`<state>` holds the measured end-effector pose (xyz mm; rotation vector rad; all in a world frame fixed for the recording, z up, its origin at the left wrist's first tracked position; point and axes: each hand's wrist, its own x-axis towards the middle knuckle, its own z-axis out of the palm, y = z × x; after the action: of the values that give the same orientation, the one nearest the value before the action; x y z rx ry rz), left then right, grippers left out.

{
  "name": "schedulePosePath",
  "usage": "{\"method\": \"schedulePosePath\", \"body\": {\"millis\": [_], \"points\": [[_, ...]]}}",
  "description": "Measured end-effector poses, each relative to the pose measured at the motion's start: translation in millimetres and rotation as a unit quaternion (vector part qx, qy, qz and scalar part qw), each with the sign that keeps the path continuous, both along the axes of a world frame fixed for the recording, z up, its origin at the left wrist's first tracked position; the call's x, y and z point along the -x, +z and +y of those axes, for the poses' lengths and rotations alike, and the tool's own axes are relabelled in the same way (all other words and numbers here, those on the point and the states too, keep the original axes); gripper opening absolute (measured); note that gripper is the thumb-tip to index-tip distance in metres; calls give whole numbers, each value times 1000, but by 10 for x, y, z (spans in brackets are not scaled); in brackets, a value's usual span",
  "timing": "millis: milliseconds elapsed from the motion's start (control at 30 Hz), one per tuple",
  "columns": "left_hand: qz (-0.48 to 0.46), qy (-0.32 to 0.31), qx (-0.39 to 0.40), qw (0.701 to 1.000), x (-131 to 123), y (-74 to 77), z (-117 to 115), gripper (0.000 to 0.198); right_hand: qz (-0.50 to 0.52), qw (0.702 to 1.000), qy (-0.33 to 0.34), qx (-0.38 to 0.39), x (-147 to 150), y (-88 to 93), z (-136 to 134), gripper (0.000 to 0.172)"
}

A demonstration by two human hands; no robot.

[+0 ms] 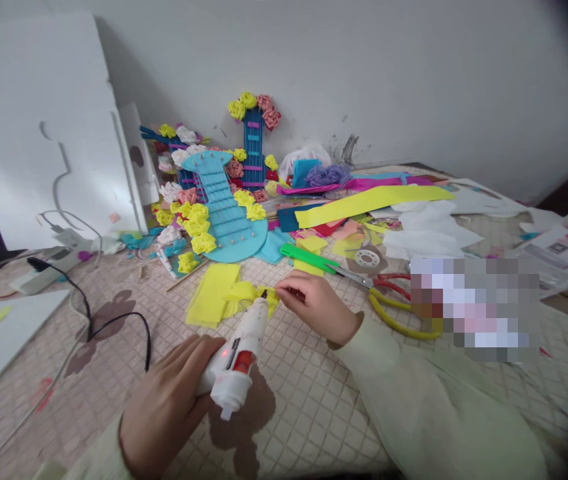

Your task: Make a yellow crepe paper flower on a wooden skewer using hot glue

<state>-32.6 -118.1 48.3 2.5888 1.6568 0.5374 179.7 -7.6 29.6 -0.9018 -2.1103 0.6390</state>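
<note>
My left hand [171,393] is closed around a white glue gun [239,353] whose nozzle points at a small yellow paper piece [264,297]. My right hand [314,303] pinches that yellow piece from the right, fingers pressed together. A stack of yellow paper sheets [211,290] lies just left of the nozzle on the patterned tablecloth [309,393]. The gun's black cord [114,320] trails off to the left.
Blue guitar-shaped crafts with paper roses [224,207] stand against the wall. Coloured paper strips [369,200], a green-handled tool [309,257], a tape roll [367,259] and red and yellow scissors [394,300] lie to the right. White foam boards [39,133] and a power strip [49,267] sit left.
</note>
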Motion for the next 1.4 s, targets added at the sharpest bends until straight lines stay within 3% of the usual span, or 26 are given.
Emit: {"method": "schedulePosePath", "body": {"millis": [533,700,900,1133,1267,1400], "points": [[42,-21,-15,999,38,25,11,26,0,1000,-4,-1,4,1,-2,16],[22,-27,-1,999,12,16,9,25,1,1000,-3,-1,0,4,-7,16],[9,7,-5,1000,5,2,2,24,0,1000,-3,-2,-4,14,-5,14],[0,-12,-17,1000,52,28,-22,27,1,1000,-10,-5,-11,-5,-1,15],[-63,38,-2,997,111,80,-51,24,-4,1000,-14,-9,-23,-17,13,15],[-136,182,-24,974,365,165,63,21,3,1000,-21,-14,-20,-51,30,14]]}}
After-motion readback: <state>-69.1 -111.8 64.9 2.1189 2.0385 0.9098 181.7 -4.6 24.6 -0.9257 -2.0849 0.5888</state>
